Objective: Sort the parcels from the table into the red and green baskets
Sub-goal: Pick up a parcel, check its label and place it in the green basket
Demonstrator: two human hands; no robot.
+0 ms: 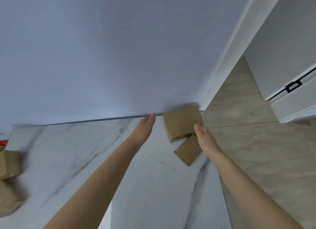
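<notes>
Currently, both your hands are stretched out flat with the fingers straight, and neither holds anything. The larger parcel (181, 122) lies ahead of and between them, against the wall (102, 57) at the far corner of the table (85, 151).

Finding one: your right hand (204, 138) is the nearer. Its fingertips overlap the parcel's near right corner in this view; whether they touch it cannot be told. Your left hand (144, 127) stands apart from the parcel's left face, with bare table showing between.

Finding two: the parcel's long axis runs roughly across from hand to hand, slightly skewed, so the two short faces are presented to your palms. In my judgement a two-handed clamp suits it, and the left hand must close the gap first.

Finding three: a smaller parcel (187, 151) lies just inside your right wrist, set diagonally, one corner against the larger one. It may be knocked as the right hand shifts.

Further parcels (9, 163) sit well out beyond your left forearm. A scrap of red lies beyond them; whether it is a basket cannot be told.
</notes>
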